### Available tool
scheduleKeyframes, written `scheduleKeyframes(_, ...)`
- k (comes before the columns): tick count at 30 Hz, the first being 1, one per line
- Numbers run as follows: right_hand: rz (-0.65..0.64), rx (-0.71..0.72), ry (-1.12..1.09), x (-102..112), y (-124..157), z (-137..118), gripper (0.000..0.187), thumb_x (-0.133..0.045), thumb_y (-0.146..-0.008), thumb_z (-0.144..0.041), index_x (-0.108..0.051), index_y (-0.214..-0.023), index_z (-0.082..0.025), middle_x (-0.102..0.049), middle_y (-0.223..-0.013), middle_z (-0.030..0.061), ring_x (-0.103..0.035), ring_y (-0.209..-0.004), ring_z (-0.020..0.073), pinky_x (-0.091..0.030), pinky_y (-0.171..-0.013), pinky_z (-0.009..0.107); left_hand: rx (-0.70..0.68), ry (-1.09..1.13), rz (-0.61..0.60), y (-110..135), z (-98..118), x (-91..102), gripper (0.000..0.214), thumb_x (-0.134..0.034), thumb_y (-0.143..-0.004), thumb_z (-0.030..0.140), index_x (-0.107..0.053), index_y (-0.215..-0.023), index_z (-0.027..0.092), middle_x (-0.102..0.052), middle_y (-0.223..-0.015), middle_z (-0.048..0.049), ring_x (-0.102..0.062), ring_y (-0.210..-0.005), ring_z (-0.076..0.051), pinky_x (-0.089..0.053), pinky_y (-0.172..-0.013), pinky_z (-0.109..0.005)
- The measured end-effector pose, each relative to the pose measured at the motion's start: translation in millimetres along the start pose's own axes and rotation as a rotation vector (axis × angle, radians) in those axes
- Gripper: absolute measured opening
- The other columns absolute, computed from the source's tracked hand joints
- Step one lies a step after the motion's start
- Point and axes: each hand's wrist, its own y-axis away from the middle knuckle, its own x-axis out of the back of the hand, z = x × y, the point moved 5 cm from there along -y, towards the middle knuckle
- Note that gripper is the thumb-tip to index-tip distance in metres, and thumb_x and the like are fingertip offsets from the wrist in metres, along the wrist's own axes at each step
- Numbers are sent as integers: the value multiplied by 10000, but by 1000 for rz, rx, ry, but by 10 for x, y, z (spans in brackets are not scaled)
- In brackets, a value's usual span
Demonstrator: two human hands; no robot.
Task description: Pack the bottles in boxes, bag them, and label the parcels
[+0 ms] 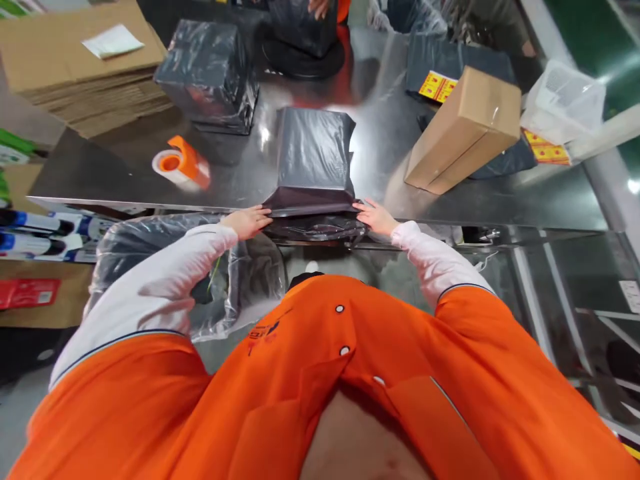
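A dark grey plastic mailer bag with something boxy inside lies on the steel table, its near flap at the table's front edge. My left hand presses on the left end of that flap, fingers closed on it. My right hand holds the right end of the flap, fingers curled on the plastic. Both sleeves are pale pink under an orange vest.
An orange tape dispenser lies left of the bag. A wrapped black parcel stands behind it, flat cardboard far left. A brown carton sits right, on more mailers. A plastic-lined bin stands below. Another person's hand at the far edge.
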Motion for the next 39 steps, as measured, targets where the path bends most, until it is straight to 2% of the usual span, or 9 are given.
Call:
scheduleKeyframes(3,95,-129,-74,1,-81,117,364,-566,-918,-109,-799,-1194,-152,-729,-1396,144,-653,-1384,269,-509,-1229,514,244,38,170,142,-198,134,404,-503,-933,255,-763,-1212,120,-811,-1008,-149,-768,-1081,-279,-546,-1091,-438)
scheduleKeyframes(7,218,-285,-158,21,-267,253,293,-584,-997,-236,-822,-1138,-137,-771,-1309,148,-732,-1258,275,-558,-1169,471,490,223,279,87,-320,221,422,-488,-1006,268,-734,-1259,36,-749,-730,-84,-767,-789,-213,-616,-838,-309)
scheduleKeyframes(13,282,-351,-181,14,-297,236,266,-604,-1000,-199,-825,-1141,-152,-792,-1268,123,-742,-1239,255,-566,-1156,441,557,338,284,-155,-264,606,435,-641,-955,165,-684,-1354,-4,-801,-990,-115,-738,-882,-176,-630,-886,-334)
scheduleKeyframes(16,277,-359,-188,-12,-239,172,263,-609,-984,-155,-827,-1132,-154,-776,-1312,117,-729,-1264,242,-560,-1167,419,410,228,481,-322,165,937,466,-725,-929,260,-716,-1362,87,-763,-1277,-97,-696,-1097,-195,-542,-1103,-380)
scheduleKeyframes(18,273,-359,-188,-10,-226,145,265,-603,-992,-161,-825,-1136,-159,-769,-1328,115,-723,-1271,239,-553,-1176,420,123,121,575,-506,815,993,347,-663,-976,339,-802,-1217,131,-784,-1227,-77,-701,-1120,-210,-522,-1110,-355)
scheduleKeyframes(21,258,-352,-185,15,-243,130,260,-592,-1001,-183,-826,-1114,-177,-769,-1330,101,-716,-1277,240,-546,-1181,421,-305,-5,321,-837,2005,627,311,-635,-998,387,-864,-1058,186,-819,-1088,-85,-728,-1093,-242,-529,-1059,-356)
scheduleKeyframes(24,232,-350,-176,27,-267,129,243,-598,-947,-122,-826,-1015,-172,-796,-1250,99,-738,-1219,261,-574,-1136,420,-320,-181,90,-1120,2758,189,293,-659,-988,344,-870,-1103,176,-809,-1096,-153,-730,-1114,-297,-526,-1024,-405)
scheduleKeyframes(28,217,-355,-170,17,-269,123,221,-574,-909,-92,-787,-897,-145,-807,-1129,142,-755,-1125,295,-602,-1062,428,-161,-259,-8,-1341,2932,-46,262,-673,-969,241,-870,-1055,91,-793,-1007,-226,-752,-983,-300,-542,-856,-387)
scheduleKeyframes(39,199,-331,-197,30,-311,169,242,-522,-884,-68,-755,-889,-134,-776,-1181,171,-717,-1136,277,-563,-1052,412,-278,-321,15,-1322,2811,-163,268,-600,-983,142,-837,-1054,39,-767,-1073,-245,-699,-1047,-271,-495,-848,-361)
